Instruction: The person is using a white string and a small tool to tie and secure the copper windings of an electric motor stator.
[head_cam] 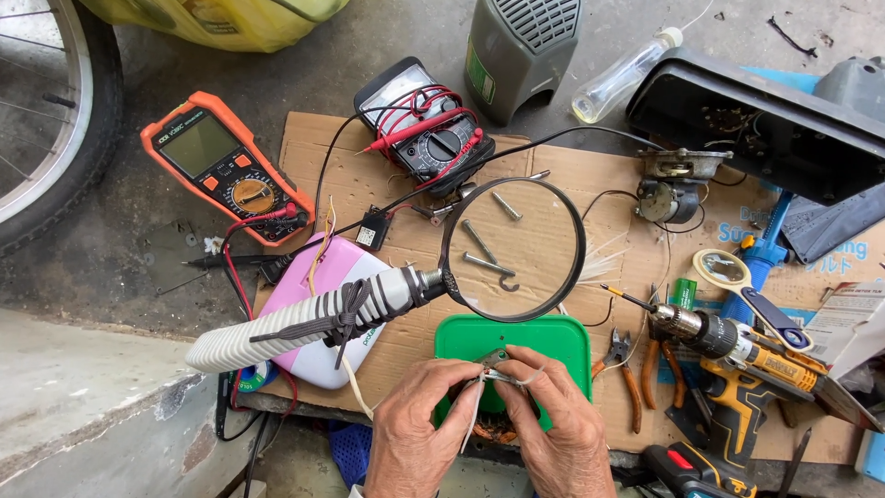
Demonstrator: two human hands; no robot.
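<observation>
Left hand [412, 426]: grip pinched narrow on pale thin wires [476, 398], which trail down from the fingers.
Right hand [553, 426]: grip pinched on the small grey-green part [494, 358], held between both hands above the green lid [516, 337]; the part's long axis runs left-low to right-high, and the right hand lies nearer. Part: small, dull metallic, detail too small to tell.
Beyond: magnifying glass [513, 249] on a ribbed white hose [286, 325], over loose bolts [479, 242] on cardboard [313, 148].
Right: yellow cordless drill [737, 350], red-handled pliers [631, 369].
Far: orange multimeter [226, 166], black analogue meter [426, 124] with red leads.
</observation>
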